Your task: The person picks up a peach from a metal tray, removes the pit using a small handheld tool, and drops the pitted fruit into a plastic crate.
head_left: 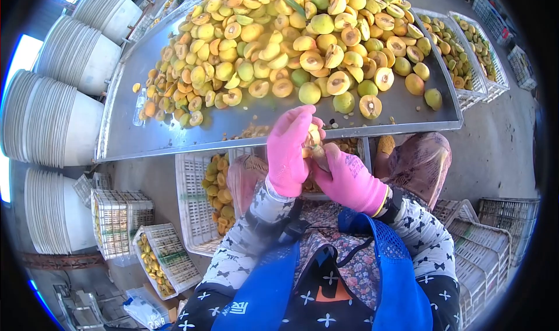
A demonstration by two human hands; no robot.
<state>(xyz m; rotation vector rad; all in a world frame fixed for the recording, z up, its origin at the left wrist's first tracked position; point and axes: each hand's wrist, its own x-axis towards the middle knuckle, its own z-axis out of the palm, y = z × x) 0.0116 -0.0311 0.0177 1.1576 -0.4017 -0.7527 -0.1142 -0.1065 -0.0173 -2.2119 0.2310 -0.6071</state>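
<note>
My left hand (289,150), in a pink glove, is closed around a cut apricot (313,136) just in front of the metal table's near edge. My right hand (352,179), also pink-gloved, meets it from the right. Its fingers are closed on a short, dull-coloured tool (319,155) pressed against the fruit; the blade or tip is hidden. Beyond both hands, a large heap of yellow-green apricots (279,45) covers the metal table (192,142), many split with the stone showing. Loose stones and scraps (254,132) lie near the edge.
Between my knees and to the left, a white crate (195,214) holds apricot halves. More filled crates (474,78) stand at the table's right. Stacked white tubs (49,118) line the left side, with smaller crates (169,255) below. Piled crates (477,249) stand at my right.
</note>
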